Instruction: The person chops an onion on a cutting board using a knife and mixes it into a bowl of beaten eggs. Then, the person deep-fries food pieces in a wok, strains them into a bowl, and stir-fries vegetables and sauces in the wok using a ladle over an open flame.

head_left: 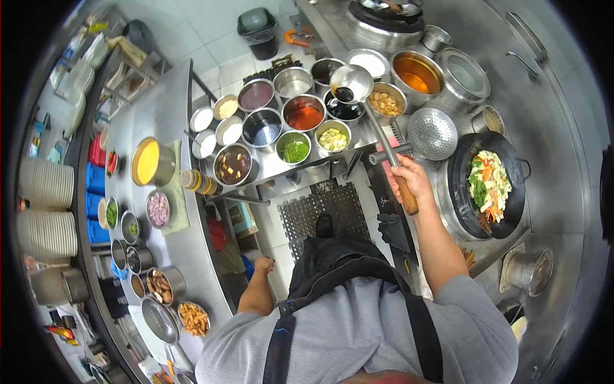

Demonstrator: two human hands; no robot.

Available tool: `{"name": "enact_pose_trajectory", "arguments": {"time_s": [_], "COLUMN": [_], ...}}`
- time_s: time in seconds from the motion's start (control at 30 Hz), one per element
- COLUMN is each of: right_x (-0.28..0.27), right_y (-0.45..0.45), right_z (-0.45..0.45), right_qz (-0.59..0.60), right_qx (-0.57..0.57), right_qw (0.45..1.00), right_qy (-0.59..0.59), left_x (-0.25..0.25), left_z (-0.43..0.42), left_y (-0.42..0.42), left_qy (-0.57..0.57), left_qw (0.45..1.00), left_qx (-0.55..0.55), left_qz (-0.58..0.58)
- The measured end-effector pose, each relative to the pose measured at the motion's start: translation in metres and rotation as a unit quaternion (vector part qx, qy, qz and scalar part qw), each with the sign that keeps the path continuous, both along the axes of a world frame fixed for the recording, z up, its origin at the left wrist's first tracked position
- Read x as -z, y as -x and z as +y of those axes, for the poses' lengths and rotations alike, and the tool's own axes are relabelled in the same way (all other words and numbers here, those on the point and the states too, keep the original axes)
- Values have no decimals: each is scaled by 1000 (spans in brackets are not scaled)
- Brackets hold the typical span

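My right hand [411, 179] is wrapped round the wooden handle of a long metal ladle [359, 80]. The ladle's bowl, with a little dark liquid in it, is over the pots of sauce, close to the pot of black liquid [350, 110]. Low at my left side, beside the counter's edge, my left hand [264, 264] hangs with its fingers curled; whatever it may hold is too small to see. To the right of my right hand, a black wok [460, 192] holds chopped cabbage, carrot and greens [489, 185]. A perforated strainer [433, 134] lies between the ladle handle and the wok.
Several metal pots stand ahead, among them red sauce [304, 114], amber liquid [417, 73] and green vegetables [293, 150]. The left counter [198, 256] bears a yellow liquid pot [147, 161], bottles [198, 182] and bowls of chopped food. A black mat [323, 217] covers the floor.
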State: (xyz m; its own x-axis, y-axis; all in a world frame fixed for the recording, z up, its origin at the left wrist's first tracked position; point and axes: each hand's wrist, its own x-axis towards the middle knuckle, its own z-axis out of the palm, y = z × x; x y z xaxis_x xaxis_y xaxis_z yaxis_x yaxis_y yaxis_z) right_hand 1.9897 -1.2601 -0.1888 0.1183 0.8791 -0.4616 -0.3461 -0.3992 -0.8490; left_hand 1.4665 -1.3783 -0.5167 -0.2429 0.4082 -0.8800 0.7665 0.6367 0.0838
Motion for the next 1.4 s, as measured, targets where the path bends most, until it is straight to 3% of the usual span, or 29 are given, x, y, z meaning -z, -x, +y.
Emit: {"name": "enact_pose_trajectory", "arguments": {"time_s": [0.03,0.1,0.13,0.2,0.33,0.5,0.53,0.57,0.6,0.67,0.7,0.77,0.8,0.83,0.9,0.97,1.0,1.03,1.07,1.1,1.13,1.17,1.2,1.23,1.3,1.4], "right_x": [-5,-13,-17,-42,-66,-75,-70,-64,-60,-49,-34,7,18,28,50,67,68,52,36,20,5,-4,-11,-18,-21,8], "right_y": [-7,-24,-34,-51,-112,-184,-200,-214,-225,-247,-259,-277,-275,-272,-261,-234,-218,-189,-158,-126,-98,-76,-58,-42,-15,27], "right_z": [-6,-22,-36,-74,-173,-290,-307,-323,-337,-361,-376,-404,-411,-416,-416,-412,-408,-398,-386,-374,-364,-360,-359,-356,-348,-315], "right_qz": [53,104,152,155,129,-26,-168,-304,-306,-603,-605,-746,-747,-741,-736,-758,-758,-685,-605,-468,-314,-234,-149,-145,-15,-5], "right_qx": [-3,14,11,71,145,222,200,171,169,77,75,79,77,91,99,188,172,200,217,264,298,277,259,231,137,20], "right_qw": [998,992,984,980,973,972,965,936,935,781,780,652,651,651,651,625,629,699,761,842,901,932,954,962,990,995], "right_qy": [-22,-62,-95,-104,-127,-75,-10,53,54,141,139,113,112,139,157,18,8,48,91,37,-5,-26,-37,-24,28,98], "left_x": [-3,-4,0,9,-76,-64,-61,-56,-52,-33,-17,6,11,-15,-3,1,-1,31,35,22,66,42,17,8,6,15], "left_z": [4,2,3,8,3,-21,-25,-32,-39,-51,-53,-61,-67,-72,-76,-84,-88,-84,-89,-94,-102,-109,-115,-122,-134,-153], "left_y": [-4,-14,-20,-32,-113,-179,-190,-199,-209,-224,-228,-232,-231,-243,-234,-215,-207,-183,-161,-156,-115,-119,-113,-107,-82,-49], "left_qy": [-8,-77,-79,-84,-114,-81,-70,-73,-75,-81,-63,-52,-40,-46,-59,-63,-58,-9,-53,-29,-122,-44,-59,-70,-44,-22], "left_qw": [1000,992,994,971,991,979,969,971,972,983,984,981,975,984,979,976,979,978,951,982,906,982,984,989,991,996], "left_qx": [16,-77,-43,-188,44,164,215,198,181,73,84,41,-1,52,78,86,58,144,244,127,347,124,112,57,76,20], "left_qz": [3,-64,-68,-123,-61,-87,-96,-112,-129,-151,-143,-182,-218,-164,-180,-190,-189,-150,-183,-137,-212,-138,-128,-114,-102,-87]}}
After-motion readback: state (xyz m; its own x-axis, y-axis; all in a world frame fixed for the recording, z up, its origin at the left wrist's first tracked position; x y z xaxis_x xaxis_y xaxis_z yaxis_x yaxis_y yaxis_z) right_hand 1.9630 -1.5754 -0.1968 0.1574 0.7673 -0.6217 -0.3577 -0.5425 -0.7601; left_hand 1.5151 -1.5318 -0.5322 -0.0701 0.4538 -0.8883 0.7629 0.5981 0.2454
